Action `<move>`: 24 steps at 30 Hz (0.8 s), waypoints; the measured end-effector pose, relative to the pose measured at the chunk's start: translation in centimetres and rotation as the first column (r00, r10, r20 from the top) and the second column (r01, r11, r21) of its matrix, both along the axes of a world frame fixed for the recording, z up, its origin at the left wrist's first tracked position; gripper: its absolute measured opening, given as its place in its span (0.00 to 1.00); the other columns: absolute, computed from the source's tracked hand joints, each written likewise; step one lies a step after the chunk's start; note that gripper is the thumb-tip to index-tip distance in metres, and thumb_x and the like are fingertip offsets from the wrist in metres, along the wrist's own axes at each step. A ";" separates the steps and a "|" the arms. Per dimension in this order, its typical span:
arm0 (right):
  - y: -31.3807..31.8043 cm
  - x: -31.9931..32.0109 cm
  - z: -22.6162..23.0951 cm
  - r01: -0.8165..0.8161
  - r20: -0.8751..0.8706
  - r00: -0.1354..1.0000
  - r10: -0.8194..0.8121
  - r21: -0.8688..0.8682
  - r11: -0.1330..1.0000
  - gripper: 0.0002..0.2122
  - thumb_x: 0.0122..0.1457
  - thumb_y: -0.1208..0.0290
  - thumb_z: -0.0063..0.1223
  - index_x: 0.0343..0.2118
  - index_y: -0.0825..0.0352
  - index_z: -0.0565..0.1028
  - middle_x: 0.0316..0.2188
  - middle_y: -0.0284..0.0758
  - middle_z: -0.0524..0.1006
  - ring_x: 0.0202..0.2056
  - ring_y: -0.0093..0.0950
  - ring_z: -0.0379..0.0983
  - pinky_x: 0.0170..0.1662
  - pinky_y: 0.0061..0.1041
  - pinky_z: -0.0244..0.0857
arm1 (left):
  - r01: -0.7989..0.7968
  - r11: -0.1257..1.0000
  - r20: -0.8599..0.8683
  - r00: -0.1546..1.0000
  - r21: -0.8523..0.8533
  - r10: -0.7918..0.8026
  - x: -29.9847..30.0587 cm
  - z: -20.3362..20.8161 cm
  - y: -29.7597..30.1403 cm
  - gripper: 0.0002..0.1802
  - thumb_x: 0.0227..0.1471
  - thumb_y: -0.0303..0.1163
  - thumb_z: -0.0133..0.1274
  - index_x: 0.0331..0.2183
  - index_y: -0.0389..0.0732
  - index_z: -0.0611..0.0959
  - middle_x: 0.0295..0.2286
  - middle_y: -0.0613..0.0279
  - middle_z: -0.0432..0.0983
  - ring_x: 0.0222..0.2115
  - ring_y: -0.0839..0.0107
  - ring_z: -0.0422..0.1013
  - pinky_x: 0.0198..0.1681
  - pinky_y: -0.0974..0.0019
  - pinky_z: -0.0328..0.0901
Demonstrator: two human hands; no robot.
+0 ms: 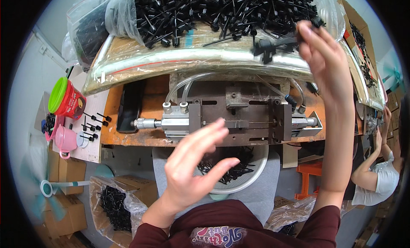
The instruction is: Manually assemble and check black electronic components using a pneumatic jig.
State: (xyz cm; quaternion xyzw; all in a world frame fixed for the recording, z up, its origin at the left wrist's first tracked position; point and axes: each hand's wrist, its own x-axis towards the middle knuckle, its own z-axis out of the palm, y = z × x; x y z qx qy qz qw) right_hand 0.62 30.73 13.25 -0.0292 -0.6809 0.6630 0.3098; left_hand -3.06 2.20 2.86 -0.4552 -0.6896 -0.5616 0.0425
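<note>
My right hand (324, 55) is raised at the front of a large heap of black plastic parts with thin stems (226, 13). Its fingers are closed on a black plastic part (267, 49), smeared by motion, that sticks out to the left. My left hand (188, 166) is open, thumb and fingers apart, with nothing seen in it. Its fingertips are near the middle of a dark metal fixture (232, 124). A silver air cylinder (175, 119) sits at the fixture's left end, another (301, 122) at its right. Below, partly behind my left hand, a white basket (260, 175) holds more black parts.
Clear air hoses (177, 85) arch over the fixture. At left are a red tub with a green rim (68, 98), a pink cup (65, 139) and several loose black parts (95, 122). A fan (46, 188) stands lower left. Another person (378, 179) works at far right.
</note>
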 end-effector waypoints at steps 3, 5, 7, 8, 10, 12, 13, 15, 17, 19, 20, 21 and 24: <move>-5.6 3.3 -1.5 -0.045 0.137 0.989 0.059 -0.098 0.994 0.09 0.58 0.73 0.61 0.39 0.72 0.77 0.31 0.31 0.78 0.25 0.14 0.73 0.29 0.14 0.67 | 0.029 0.994 0.050 0.998 0.102 -0.035 -0.7 0.3 -0.2 0.45 0.32 0.34 0.75 0.53 0.30 0.75 0.52 0.41 0.71 0.49 0.59 0.73 0.49 0.61 0.72; -7.7 4.7 -3.2 -0.039 0.241 0.968 0.076 -0.156 0.987 0.07 0.59 0.76 0.59 0.38 0.72 0.77 0.29 0.31 0.78 0.23 0.15 0.73 0.28 0.14 0.67 | 0.126 0.985 0.051 0.990 0.120 -0.133 -0.9 0.6 -0.6 0.45 0.32 0.40 0.75 0.52 0.31 0.76 0.51 0.42 0.72 0.49 0.56 0.73 0.50 0.60 0.69; -8.8 5.5 -4.4 -0.037 0.279 0.955 0.103 -0.234 0.972 0.07 0.58 0.78 0.59 0.38 0.72 0.77 0.25 0.30 0.78 0.23 0.15 0.73 0.28 0.14 0.67 | 0.236 0.962 0.026 0.970 0.135 -0.241 -1.3 0.5 -0.9 0.54 0.29 0.52 0.74 0.55 0.29 0.74 0.54 0.42 0.70 0.52 0.53 0.70 0.57 0.56 0.61; -8.9 5.7 -5.3 -0.071 0.282 0.947 0.153 -0.282 0.957 0.06 0.58 0.78 0.59 0.38 0.72 0.77 0.26 0.30 0.78 0.23 0.15 0.73 0.28 0.14 0.68 | 0.250 0.956 0.121 0.955 0.152 -0.269 -1.2 0.4 -1.0 0.56 0.30 0.54 0.73 0.56 0.29 0.72 0.54 0.42 0.69 0.53 0.52 0.69 0.57 0.56 0.61; -9.5 6.2 -6.5 -0.115 0.306 0.926 0.221 -0.329 0.937 0.06 0.58 0.79 0.59 0.38 0.73 0.77 0.26 0.30 0.78 0.24 0.16 0.74 0.28 0.14 0.68 | 0.285 0.939 0.305 0.892 0.193 -0.333 -0.9 -0.2 -0.7 0.57 0.34 0.53 0.71 0.59 0.29 0.67 0.54 0.42 0.69 0.54 0.53 0.68 0.56 0.56 0.62; -10.8 6.6 -7.3 -0.145 0.288 0.923 0.255 -0.352 0.925 0.07 0.58 0.79 0.59 0.39 0.73 0.77 0.27 0.31 0.78 0.25 0.16 0.74 0.29 0.15 0.69 | 0.402 0.909 0.440 0.801 0.105 -0.405 -0.4 -0.1 -0.4 0.54 0.42 0.48 0.68 0.62 0.31 0.61 0.53 0.42 0.71 0.54 0.53 0.69 0.55 0.57 0.62; -11.0 6.8 -7.6 -0.167 0.299 0.909 0.292 -0.379 0.910 0.08 0.58 0.80 0.60 0.39 0.73 0.76 0.27 0.32 0.78 0.25 0.16 0.74 0.29 0.16 0.70 | 0.452 0.891 0.474 0.777 0.037 -0.414 -0.1 0.1 -0.3 0.53 0.46 0.45 0.67 0.63 0.32 0.58 0.52 0.42 0.72 0.54 0.54 0.69 0.55 0.57 0.63; -11.5 6.9 -8.4 -0.197 0.271 0.903 0.333 -0.427 0.883 0.08 0.58 0.79 0.60 0.40 0.72 0.78 0.28 0.31 0.79 0.25 0.15 0.73 0.27 0.14 0.67 | 0.444 0.889 0.494 0.801 -0.111 -0.338 1.0 0.3 0.2 0.38 0.53 0.31 0.61 0.61 0.35 0.63 0.43 0.41 0.77 0.46 0.55 0.77 0.48 0.60 0.68; -11.0 7.0 -8.6 -0.147 0.354 0.888 0.295 -0.389 0.910 0.08 0.59 0.77 0.59 0.40 0.72 0.79 0.28 0.32 0.79 0.24 0.13 0.72 0.25 0.13 0.65 | 0.440 0.883 0.601 0.755 -0.164 -0.264 1.6 -0.3 -0.2 0.33 0.54 0.29 0.59 0.59 0.35 0.67 0.40 0.43 0.78 0.41 0.57 0.78 0.43 0.61 0.69; -11.0 6.9 -8.7 -0.035 0.383 0.907 0.173 -0.341 0.940 0.08 0.60 0.74 0.58 0.40 0.71 0.80 0.30 0.32 0.80 0.22 0.11 0.69 0.23 0.11 0.60 | 0.482 0.859 0.736 0.643 -0.172 -0.213 1.7 0.1 -0.2 0.24 0.57 0.28 0.55 0.54 0.35 0.72 0.33 0.52 0.79 0.33 0.67 0.78 0.34 0.66 0.70; -10.9 7.0 -8.6 0.010 0.374 0.919 0.122 -0.332 0.943 0.09 0.60 0.73 0.58 0.40 0.72 0.80 0.30 0.32 0.81 0.21 0.11 0.68 0.23 0.11 0.59 | 0.477 0.871 0.777 0.590 -0.118 -0.219 1.9 -0.3 -0.2 0.23 0.58 0.27 0.54 0.55 0.35 0.72 0.31 0.57 0.78 0.30 0.72 0.75 0.31 0.69 0.69; -10.8 7.1 -8.8 0.058 0.305 0.951 0.042 -0.311 0.949 0.09 0.61 0.73 0.57 0.41 0.72 0.79 0.31 0.33 0.81 0.22 0.11 0.68 0.23 0.11 0.59 | 0.468 0.881 0.813 0.537 -0.065 -0.225 2.0 -0.7 -0.2 0.23 0.59 0.26 0.53 0.56 0.35 0.72 0.29 0.61 0.77 0.26 0.77 0.73 0.28 0.73 0.68; -10.3 7.6 -9.0 0.153 0.090 0.986 -0.139 -0.171 0.973 0.08 0.62 0.77 0.53 0.41 0.74 0.77 0.38 0.40 0.80 0.27 0.17 0.72 0.27 0.13 0.64 | 0.447 0.891 0.912 0.328 0.079 -0.245 1.8 -1.1 -0.5 0.13 0.64 0.33 0.47 0.46 0.36 0.75 0.25 0.64 0.74 0.21 0.81 0.69 0.20 0.76 0.64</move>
